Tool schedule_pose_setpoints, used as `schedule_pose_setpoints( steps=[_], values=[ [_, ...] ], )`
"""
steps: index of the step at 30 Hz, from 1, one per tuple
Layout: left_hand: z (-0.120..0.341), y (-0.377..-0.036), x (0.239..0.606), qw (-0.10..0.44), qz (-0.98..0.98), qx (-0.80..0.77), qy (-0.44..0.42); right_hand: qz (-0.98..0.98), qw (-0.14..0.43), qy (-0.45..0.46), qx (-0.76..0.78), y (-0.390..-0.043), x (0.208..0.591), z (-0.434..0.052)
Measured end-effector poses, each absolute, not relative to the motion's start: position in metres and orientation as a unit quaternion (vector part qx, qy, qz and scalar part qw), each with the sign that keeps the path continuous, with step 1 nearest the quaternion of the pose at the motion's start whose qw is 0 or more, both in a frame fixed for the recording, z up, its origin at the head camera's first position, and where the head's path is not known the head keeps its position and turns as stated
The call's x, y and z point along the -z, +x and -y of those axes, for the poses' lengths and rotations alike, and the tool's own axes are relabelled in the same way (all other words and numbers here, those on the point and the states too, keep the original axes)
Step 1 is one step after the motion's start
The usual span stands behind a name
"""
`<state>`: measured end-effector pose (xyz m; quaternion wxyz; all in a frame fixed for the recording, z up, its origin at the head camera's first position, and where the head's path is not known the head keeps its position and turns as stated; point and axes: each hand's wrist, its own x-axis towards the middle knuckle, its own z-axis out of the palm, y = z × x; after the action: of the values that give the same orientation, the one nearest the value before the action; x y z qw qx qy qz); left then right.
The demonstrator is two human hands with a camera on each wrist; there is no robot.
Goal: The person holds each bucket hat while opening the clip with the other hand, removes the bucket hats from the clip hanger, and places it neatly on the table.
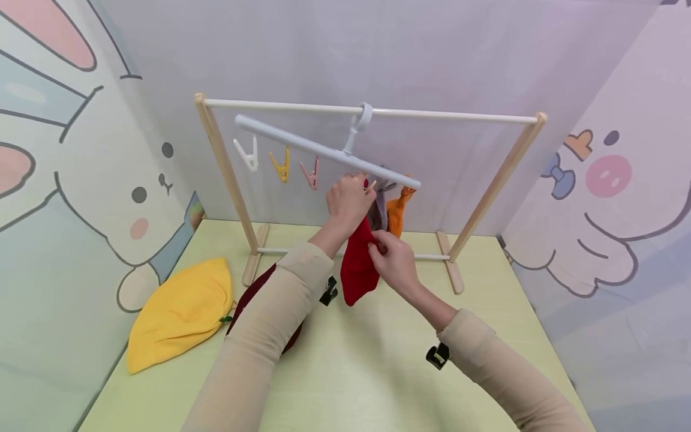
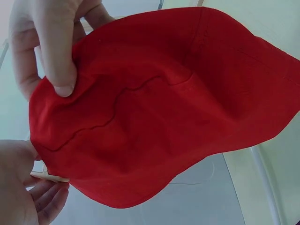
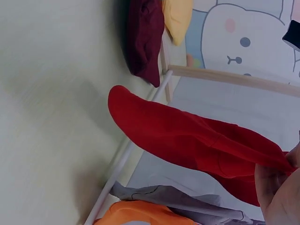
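A red fabric hat (image 1: 358, 267) hangs below the tilted hanger (image 1: 324, 152), between my two hands. My left hand (image 1: 348, 201) grips a pale clothespin (image 2: 49, 176) at the hat's upper edge, just under the hanger bar. My right hand (image 1: 396, 261) pinches the side of the hat lower down; in the left wrist view its thumb presses on the red cloth. Just behind the hat, a grey cloth item (image 3: 173, 197) and an orange one (image 1: 396, 213) hang at the hanger's lower end.
White (image 1: 248, 154), yellow (image 1: 282, 165) and pink (image 1: 311, 174) clothespins dangle from the hanger's raised left half. A wooden-legged rack (image 1: 227, 168) carries the hanger. On the table (image 1: 351, 372) lie a yellow hat (image 1: 180, 312) and a dark red cloth item (image 3: 145, 42), partly behind my left sleeve.
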<state>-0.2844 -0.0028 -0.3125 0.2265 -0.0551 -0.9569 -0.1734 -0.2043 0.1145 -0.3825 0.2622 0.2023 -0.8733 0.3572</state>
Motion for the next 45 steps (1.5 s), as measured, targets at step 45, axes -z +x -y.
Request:
schedule_pose_setpoints(
  steps=[45],
  values=[
    [0.019,-0.292,0.308,0.235,0.949,0.198,-0.073,0.871,0.124,0.133,-0.457,-0.204,0.367,-0.116]
  ],
)
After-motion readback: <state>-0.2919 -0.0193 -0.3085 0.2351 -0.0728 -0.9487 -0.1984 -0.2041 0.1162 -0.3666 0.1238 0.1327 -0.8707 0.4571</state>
